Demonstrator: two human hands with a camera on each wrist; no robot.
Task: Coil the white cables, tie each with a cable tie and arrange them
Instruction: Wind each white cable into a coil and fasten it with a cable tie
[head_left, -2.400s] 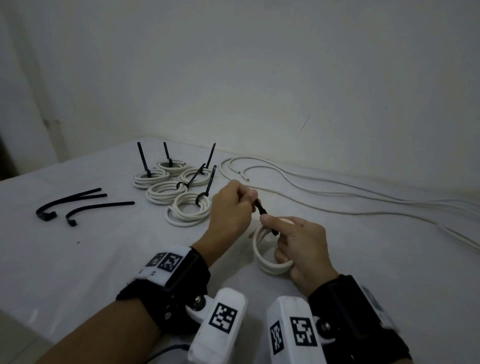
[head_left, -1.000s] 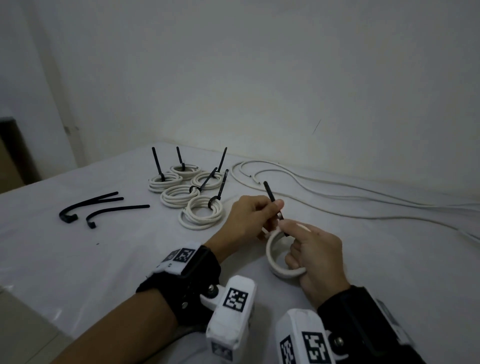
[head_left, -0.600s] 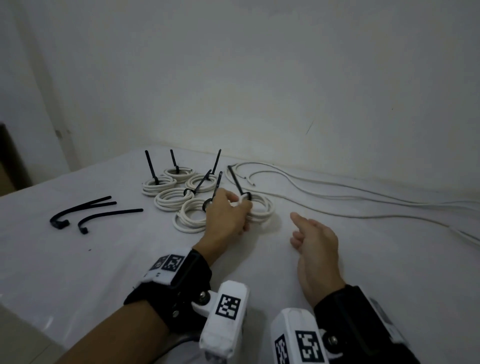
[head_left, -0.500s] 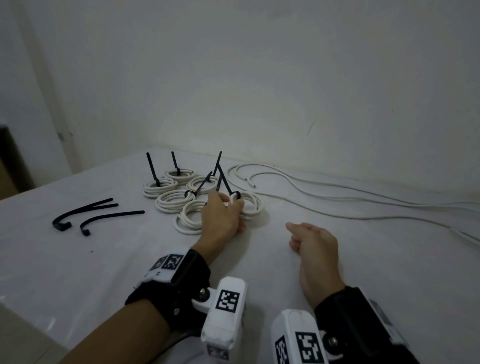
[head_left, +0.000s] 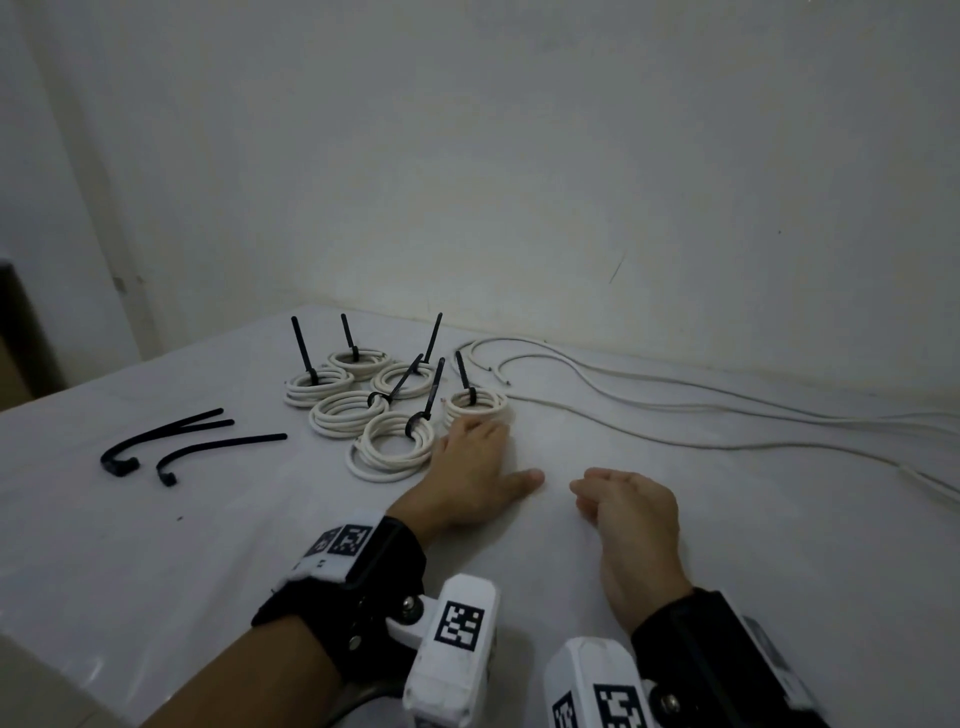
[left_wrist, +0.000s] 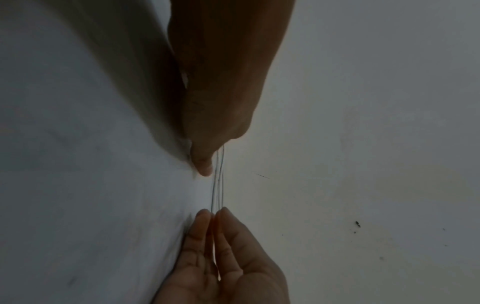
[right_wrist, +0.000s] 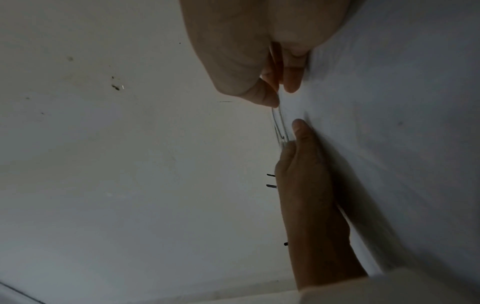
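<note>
A white tabletop (head_left: 156, 545) fills the lower part of the head view, and its surface looks smooth, with a weak shine near the front edge. Behind it stands a pale wall (head_left: 519, 156), plain and a little stained. The wall has a short dark scratch (head_left: 617, 270) on the right of the middle and some small dark specks. At the far left a dark brown object (head_left: 21, 332) stands beside the tabletop, cut by the picture edge, and I cannot tell what it is. A tiny dark crumb (head_left: 179, 518) lies on the tabletop at the left
</note>
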